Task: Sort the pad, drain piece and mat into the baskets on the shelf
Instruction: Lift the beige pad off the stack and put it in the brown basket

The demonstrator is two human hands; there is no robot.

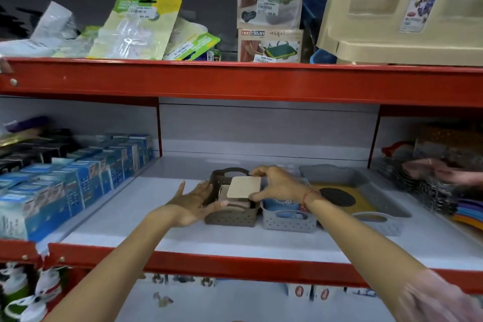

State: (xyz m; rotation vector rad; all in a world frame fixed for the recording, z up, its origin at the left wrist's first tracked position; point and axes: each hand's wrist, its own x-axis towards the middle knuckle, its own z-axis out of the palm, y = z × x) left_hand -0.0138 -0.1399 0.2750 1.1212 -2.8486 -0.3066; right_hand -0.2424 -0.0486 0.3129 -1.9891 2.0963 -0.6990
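While your right hand pinches the flat cream square pad by its far and near right-hand corners, you are in the placing step: the pad hangs tilted just above the dark brown perforated plastic basket, over a stack of similar pale pads already lying inside. Your left hand is spread flat and holds nothing, its fingers resting against the basket's wall at 9 o'clock, apparently steadying it.

At 3 o'clock of the brown basket, touching or just beside it, stands a small grey perforated basket with blue pieces inside; what they are I cannot tell. Further toward 3 o'clock sits a larger grey tray-like basket with a yellow sheet on its floor, probably the mat, and a round black mesh piece lying on it, which looks like the drain piece.

So, judging by how things lie, the sort seems well along, with this pad as the item in hand. Your next move calls for levelling the pad so its edges line up with the stack, lowering it between the basket walls, and only then spreading thumb and fingers. Keep the left hand pressed against the wall, since the light basket could slide on the smooth white shelf.
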